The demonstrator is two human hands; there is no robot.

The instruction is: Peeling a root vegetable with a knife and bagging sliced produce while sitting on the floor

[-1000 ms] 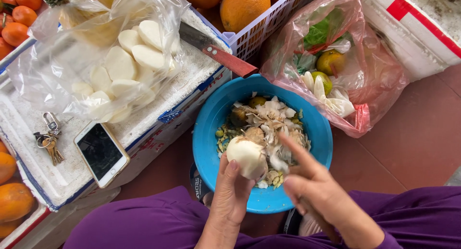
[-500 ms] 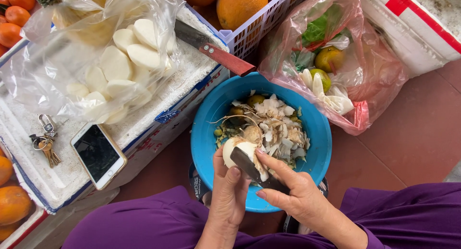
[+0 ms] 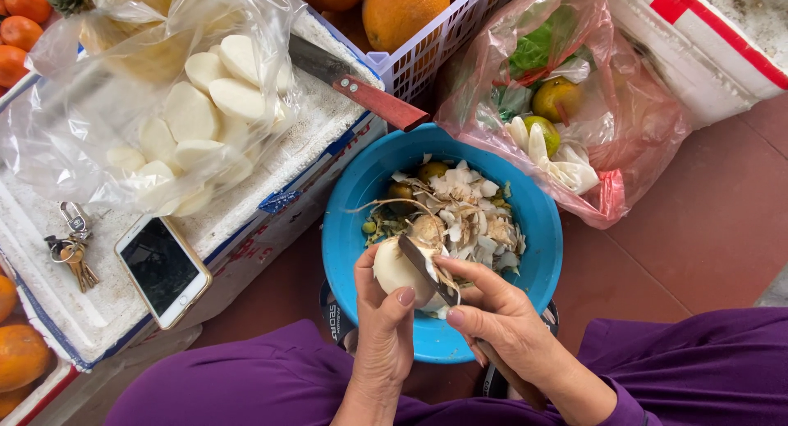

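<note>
Both hands are positioned at the lower centre of the frame, with forearms entering from the bottom edge in purple sleeves. The left hand (image 3: 386, 319) is cupped upward, thumb raised and fingers curled closed in a grip. The right hand (image 3: 501, 323) is closed just beside it, index finger extended toward the upper left.

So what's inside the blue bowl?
The blue bowl holds a heap of pale peelings and a few small round fruits. Whatever lies under the heap, and under the two hands at the near rim, is covered.
</note>
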